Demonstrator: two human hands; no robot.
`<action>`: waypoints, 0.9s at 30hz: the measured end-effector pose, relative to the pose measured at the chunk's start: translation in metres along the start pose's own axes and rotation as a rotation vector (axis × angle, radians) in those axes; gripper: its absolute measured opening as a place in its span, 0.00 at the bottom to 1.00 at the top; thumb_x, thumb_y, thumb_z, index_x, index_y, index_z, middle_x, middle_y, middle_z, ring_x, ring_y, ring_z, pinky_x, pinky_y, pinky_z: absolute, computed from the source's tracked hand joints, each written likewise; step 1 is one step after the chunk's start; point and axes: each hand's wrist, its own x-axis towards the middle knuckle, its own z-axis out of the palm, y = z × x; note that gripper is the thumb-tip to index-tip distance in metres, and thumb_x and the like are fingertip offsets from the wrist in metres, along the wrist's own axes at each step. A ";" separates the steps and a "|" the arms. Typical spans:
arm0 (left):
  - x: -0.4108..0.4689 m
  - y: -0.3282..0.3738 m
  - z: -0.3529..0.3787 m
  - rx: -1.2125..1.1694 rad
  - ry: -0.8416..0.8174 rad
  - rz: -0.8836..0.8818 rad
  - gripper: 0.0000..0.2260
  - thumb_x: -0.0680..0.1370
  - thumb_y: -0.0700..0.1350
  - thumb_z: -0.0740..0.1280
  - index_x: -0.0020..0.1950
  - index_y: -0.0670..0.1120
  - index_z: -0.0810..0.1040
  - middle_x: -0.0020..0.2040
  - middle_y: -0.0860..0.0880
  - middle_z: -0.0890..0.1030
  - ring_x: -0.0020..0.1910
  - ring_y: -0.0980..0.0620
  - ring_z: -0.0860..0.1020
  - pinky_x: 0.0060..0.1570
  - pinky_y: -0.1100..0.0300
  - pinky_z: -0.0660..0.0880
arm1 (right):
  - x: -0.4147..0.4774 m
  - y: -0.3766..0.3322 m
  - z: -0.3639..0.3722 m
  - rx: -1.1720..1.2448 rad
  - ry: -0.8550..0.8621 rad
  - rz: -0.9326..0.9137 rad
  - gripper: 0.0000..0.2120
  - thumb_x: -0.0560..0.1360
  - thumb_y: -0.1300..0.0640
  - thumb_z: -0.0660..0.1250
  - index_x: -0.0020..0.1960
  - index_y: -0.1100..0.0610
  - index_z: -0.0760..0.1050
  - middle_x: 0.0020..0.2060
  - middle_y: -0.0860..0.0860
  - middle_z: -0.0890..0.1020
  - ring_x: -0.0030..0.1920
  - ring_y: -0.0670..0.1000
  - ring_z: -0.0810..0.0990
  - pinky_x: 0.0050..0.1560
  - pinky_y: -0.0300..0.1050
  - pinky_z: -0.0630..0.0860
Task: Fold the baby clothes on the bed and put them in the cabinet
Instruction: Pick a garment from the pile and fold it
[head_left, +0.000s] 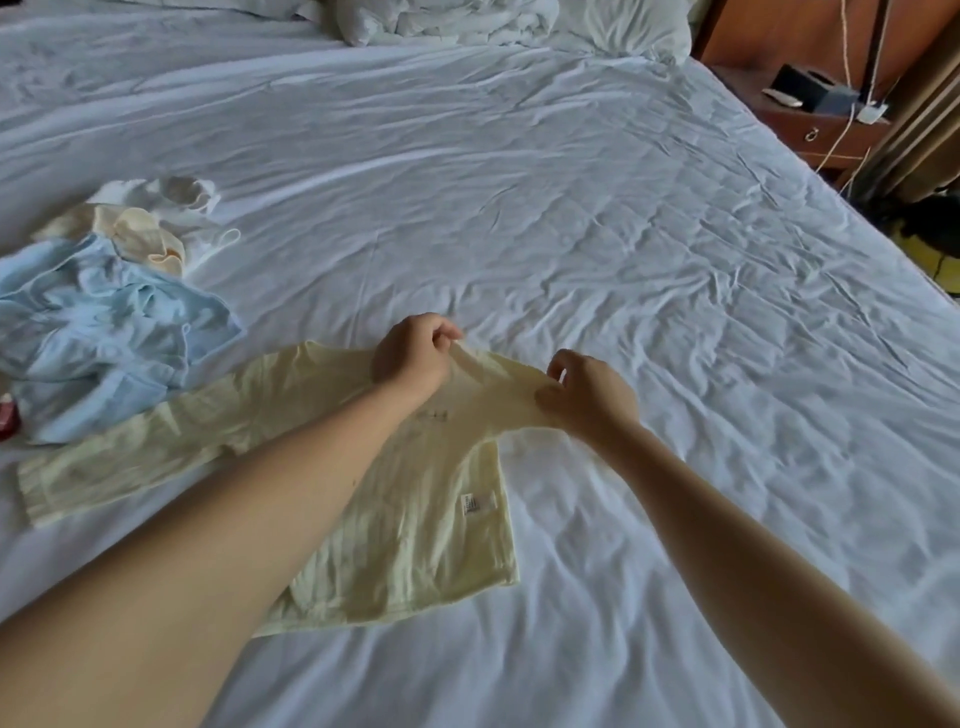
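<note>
A pale yellow baby shirt (415, 525) lies spread on the white bed sheet (623, 234), one long sleeve stretched out to the left. My left hand (413, 353) pinches the shirt's top edge near the collar. My right hand (589, 395) pinches the same edge at the right shoulder. A white label shows on the shirt's lower right. To the left lies a crumpled light blue garment (98, 338), and behind it sit cream and white baby clothes (150, 228) in a loose heap.
A wooden nightstand (815, 124) with a dark box and hanging cables stands off the bed's far right corner. White pillows and a bunched duvet (467, 21) lie at the head of the bed. A small red object (8, 415) shows at the left edge.
</note>
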 end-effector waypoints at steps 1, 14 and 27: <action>0.001 0.001 0.001 -0.007 0.042 0.000 0.10 0.80 0.42 0.61 0.50 0.53 0.81 0.54 0.54 0.82 0.53 0.51 0.80 0.50 0.58 0.75 | 0.002 0.000 -0.001 -0.015 0.035 0.007 0.08 0.70 0.55 0.62 0.48 0.52 0.77 0.40 0.48 0.77 0.40 0.52 0.74 0.33 0.43 0.64; -0.004 -0.015 0.007 0.290 -0.078 0.252 0.17 0.80 0.46 0.61 0.69 0.48 0.74 0.63 0.45 0.73 0.62 0.43 0.72 0.59 0.50 0.71 | 0.025 0.010 -0.003 -0.207 0.130 0.008 0.19 0.74 0.64 0.57 0.61 0.51 0.74 0.57 0.51 0.79 0.52 0.56 0.77 0.45 0.43 0.66; -0.139 -0.025 -0.050 0.162 -0.161 0.378 0.16 0.80 0.46 0.64 0.67 0.49 0.75 0.71 0.51 0.69 0.70 0.50 0.68 0.67 0.52 0.67 | -0.100 -0.017 0.016 0.121 0.171 -0.368 0.10 0.75 0.57 0.64 0.51 0.49 0.81 0.50 0.44 0.81 0.50 0.49 0.79 0.42 0.42 0.70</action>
